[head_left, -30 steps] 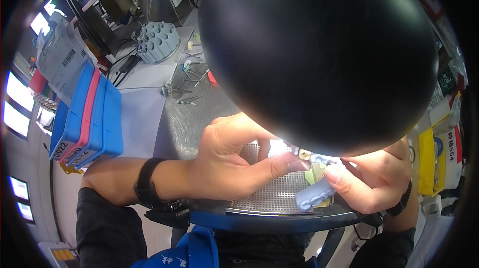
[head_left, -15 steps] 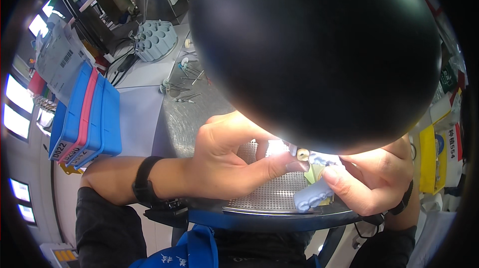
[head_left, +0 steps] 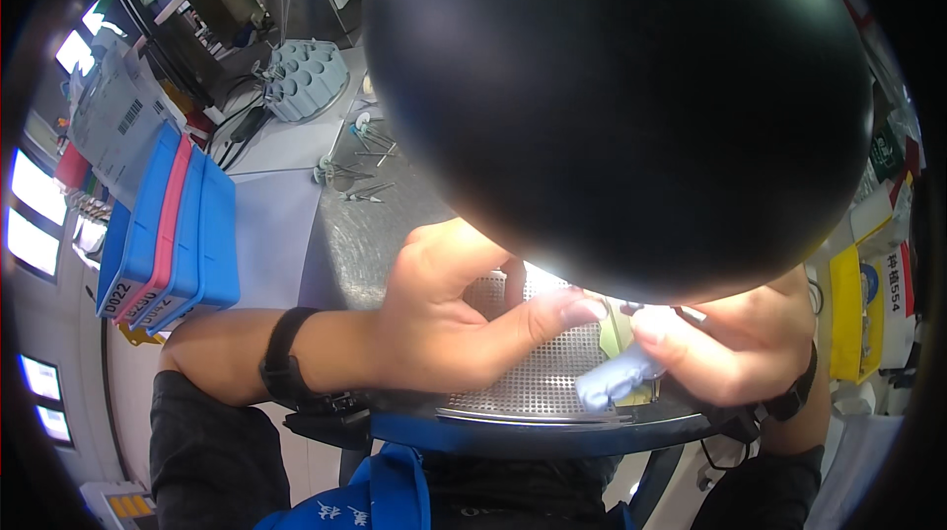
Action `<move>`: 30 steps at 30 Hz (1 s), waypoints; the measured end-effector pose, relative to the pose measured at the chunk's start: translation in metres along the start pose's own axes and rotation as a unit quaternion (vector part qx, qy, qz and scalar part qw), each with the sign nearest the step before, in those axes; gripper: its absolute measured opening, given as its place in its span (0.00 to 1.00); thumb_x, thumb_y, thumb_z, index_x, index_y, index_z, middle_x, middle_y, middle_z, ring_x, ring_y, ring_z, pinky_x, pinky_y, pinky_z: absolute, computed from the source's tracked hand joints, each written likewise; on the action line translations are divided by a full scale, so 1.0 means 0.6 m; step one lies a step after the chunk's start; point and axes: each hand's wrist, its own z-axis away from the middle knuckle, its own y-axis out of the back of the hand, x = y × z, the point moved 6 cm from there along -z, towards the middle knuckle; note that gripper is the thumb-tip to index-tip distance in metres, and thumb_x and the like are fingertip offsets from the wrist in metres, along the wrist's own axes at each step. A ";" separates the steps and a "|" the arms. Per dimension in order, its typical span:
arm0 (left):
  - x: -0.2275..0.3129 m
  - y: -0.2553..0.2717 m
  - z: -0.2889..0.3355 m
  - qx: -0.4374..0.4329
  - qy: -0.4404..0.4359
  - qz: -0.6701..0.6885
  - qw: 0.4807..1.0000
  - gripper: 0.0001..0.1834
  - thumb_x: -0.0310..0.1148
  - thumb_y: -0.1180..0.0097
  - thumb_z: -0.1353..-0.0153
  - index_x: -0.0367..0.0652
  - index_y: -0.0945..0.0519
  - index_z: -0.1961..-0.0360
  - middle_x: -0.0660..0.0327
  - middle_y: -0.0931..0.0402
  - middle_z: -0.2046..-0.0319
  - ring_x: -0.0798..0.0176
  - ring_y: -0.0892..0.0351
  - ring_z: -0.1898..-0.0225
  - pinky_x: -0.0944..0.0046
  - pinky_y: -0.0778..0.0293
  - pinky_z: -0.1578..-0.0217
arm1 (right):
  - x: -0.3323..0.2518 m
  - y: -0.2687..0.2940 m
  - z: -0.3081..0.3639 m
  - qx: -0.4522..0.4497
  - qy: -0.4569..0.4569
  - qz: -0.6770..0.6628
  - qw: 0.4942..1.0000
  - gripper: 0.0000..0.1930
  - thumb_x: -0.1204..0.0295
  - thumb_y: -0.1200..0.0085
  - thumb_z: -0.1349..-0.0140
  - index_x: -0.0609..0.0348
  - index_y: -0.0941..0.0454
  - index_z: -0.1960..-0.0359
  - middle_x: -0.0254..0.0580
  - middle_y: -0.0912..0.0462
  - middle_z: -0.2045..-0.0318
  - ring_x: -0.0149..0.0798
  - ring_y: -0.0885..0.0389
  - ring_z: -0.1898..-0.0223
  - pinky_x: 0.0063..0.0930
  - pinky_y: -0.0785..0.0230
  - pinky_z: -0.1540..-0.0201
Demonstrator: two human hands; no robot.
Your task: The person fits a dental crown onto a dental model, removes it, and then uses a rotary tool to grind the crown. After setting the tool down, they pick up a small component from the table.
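A pale blue-grey dental model [head_left: 614, 382] with a row of teeth juts out from under my right hand [head_left: 740, 342]. That hand is closed, its thumb pressed in near the model, and the grip is partly hidden. A small grey piece [head_left: 693, 314] shows beside its fingers. My left hand [head_left: 473, 318] pinches thumb to finger just left of it; what is between the fingertips is covered. Between the hands lies a light green piece [head_left: 610, 335]. Both hands are over a perforated metal grate [head_left: 523, 382].
A large black dome [head_left: 621, 106] blocks the upper middle. Burs and polishing tips [head_left: 340, 173] lie on the metal worktop [head_left: 345, 244]. Further left are a grey tool holder [head_left: 308, 81] and stacked blue and pink trays [head_left: 202, 234]. A yellow bin [head_left: 853, 318] stands right.
The cream ring-shaped piece by my left thumb and the upper blue teeth have gone out of sight. My right hand has shifted and turned slightly; the lower model moved a little left.
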 end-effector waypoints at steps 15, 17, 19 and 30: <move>-0.071 0.046 -0.034 -0.060 0.085 -0.338 0.935 0.10 0.29 0.38 0.42 0.34 0.17 0.62 0.48 0.17 0.66 0.46 0.16 0.64 0.52 0.21 0.61 | 0.071 -0.025 0.051 -0.119 -0.186 -0.071 0.973 0.11 0.78 0.31 0.53 0.59 0.13 0.65 0.42 0.14 0.67 0.46 0.16 0.66 0.35 0.24 0.62; -0.070 0.045 -0.035 -0.072 0.080 -0.371 0.922 0.11 0.30 0.36 0.42 0.35 0.17 0.62 0.48 0.17 0.66 0.46 0.16 0.65 0.52 0.20 0.61 | 0.071 -0.026 0.054 -0.111 -0.194 -0.079 0.972 0.11 0.78 0.32 0.53 0.59 0.14 0.65 0.42 0.14 0.67 0.46 0.16 0.65 0.35 0.24 0.61; -0.073 0.043 -0.034 -0.078 0.064 -0.399 0.911 0.11 0.31 0.35 0.42 0.35 0.17 0.61 0.48 0.17 0.66 0.47 0.16 0.65 0.52 0.20 0.61 | 0.076 -0.028 0.056 -0.096 -0.198 -0.088 0.971 0.10 0.79 0.32 0.52 0.59 0.14 0.65 0.43 0.14 0.66 0.46 0.16 0.65 0.36 0.24 0.61; -0.098 0.046 -0.004 0.015 0.097 -0.038 0.994 0.10 0.14 0.47 0.37 0.31 0.20 0.56 0.56 0.17 0.60 0.60 0.19 0.59 0.61 0.22 0.57 | 0.117 -0.040 0.051 0.018 -0.169 -0.122 0.978 0.10 0.84 0.36 0.51 0.61 0.15 0.66 0.44 0.14 0.65 0.47 0.15 0.62 0.36 0.25 0.59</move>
